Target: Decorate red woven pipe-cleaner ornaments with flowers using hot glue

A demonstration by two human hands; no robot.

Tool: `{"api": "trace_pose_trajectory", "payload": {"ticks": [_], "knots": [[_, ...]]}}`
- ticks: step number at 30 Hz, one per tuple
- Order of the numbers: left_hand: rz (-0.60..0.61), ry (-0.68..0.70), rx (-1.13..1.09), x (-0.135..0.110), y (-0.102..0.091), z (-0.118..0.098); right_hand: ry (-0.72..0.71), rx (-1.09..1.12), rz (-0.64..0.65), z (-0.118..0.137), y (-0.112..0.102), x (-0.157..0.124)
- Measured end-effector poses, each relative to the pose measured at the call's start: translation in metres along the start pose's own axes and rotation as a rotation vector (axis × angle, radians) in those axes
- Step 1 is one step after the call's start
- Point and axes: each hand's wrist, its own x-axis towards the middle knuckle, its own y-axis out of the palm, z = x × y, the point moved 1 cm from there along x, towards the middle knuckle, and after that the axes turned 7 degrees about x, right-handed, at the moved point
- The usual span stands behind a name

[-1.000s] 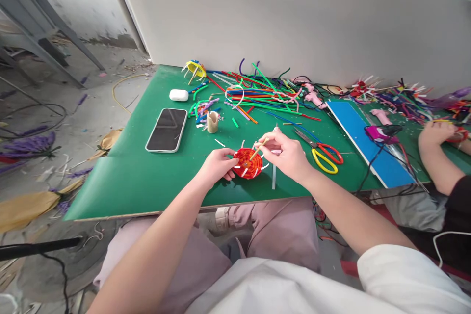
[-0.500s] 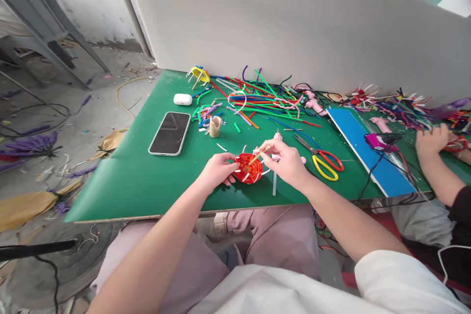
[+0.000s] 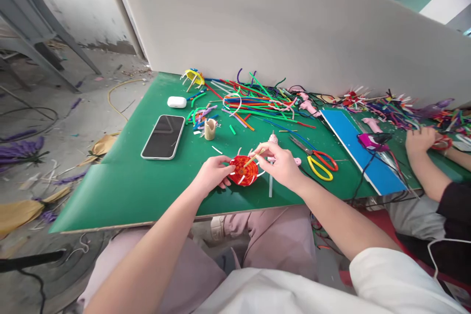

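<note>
A small round woven piece (image 3: 243,171), red and orange with white ribs sticking out, lies on the green table (image 3: 140,176) near its front edge. My left hand (image 3: 212,174) grips its left rim with closed fingers. My right hand (image 3: 280,163) pinches an orange strand (image 3: 253,158) that runs down into the woven piece's middle.
A phone (image 3: 163,136), a white earbud case (image 3: 177,102), a small beige tube (image 3: 210,129), yellow-and-red scissors (image 3: 317,160), a clear stick (image 3: 270,188) and a heap of coloured strands (image 3: 257,98) lie on the table. A blue board (image 3: 358,144) and another person's hand (image 3: 419,140) are at right.
Both hands and the woven piece keep the same grip. The view has shifted slightly, and the person at right has moved their hand a little.
</note>
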Motion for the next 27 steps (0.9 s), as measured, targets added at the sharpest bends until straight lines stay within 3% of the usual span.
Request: {"api": "trace_pose_trajectory", "payload": {"ticks": [13,27], "knots": [[0.006,0.017,0.002,0.004,0.0008,0.0055,-0.112,-0.152,0.089,-0.0064,0.0067,0.0005],[0.019,0.013,0.015,0.0063,0.0008,0.0073,-0.116,-0.195,0.114,-0.0064,0.0097,0.0015]]}}
